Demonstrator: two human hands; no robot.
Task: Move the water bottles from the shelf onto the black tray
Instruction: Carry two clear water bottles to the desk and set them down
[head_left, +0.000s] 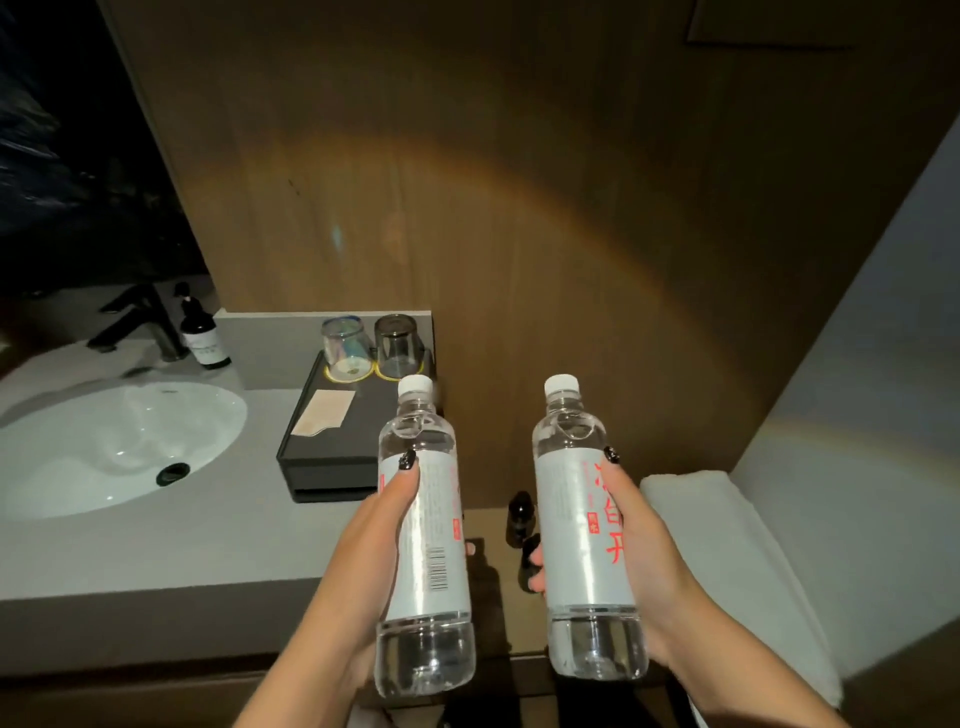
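clear plastic, white-capped and full: two water bottles are up in the air, one in each hand, both upright with a slight lean. the left hand (379, 525) wraps the left water bottle (423, 535) around its white label, thumb with a dark painted nail lying across the front, fingers curled behind. the right hand (634, 540) grips the right water bottle (587, 525) the same way, thumb on the label's right edge and fingertips showing round the left side; this label has red characters. both bottles are held just in front of the black tray (332, 441), which sits on the grey counter (171, 530) against the wooden wall. neither bottle touches the tray. on the tray's far end stand two upturned glasses (371, 345) on yellow-rimmed coasters, with a pale card (322, 413) lying nearer. left of the tray is a white sink (104, 447), a black tap (140, 322) and a dark pump bottle (200, 332). a folded white towel (727, 561) lies at the right.
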